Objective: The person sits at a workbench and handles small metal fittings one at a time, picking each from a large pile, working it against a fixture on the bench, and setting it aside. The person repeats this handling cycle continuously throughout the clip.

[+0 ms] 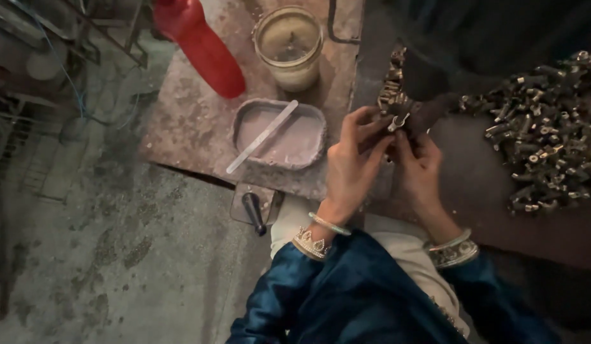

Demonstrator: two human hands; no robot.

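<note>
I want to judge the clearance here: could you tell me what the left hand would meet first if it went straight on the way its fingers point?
Probably the small metal fitting at the fingertips of the left hand, though depth is unclear.

This is a small, grimy workshop. A rusty, stained counter [193,127] carries a shallow tray [279,132] of pale paste with a flat stick [262,136], and a jar [289,46]. A heap of small metal fittings [544,127] lies on a dark surface beside it, above a stained concrete floor [104,255].
</note>
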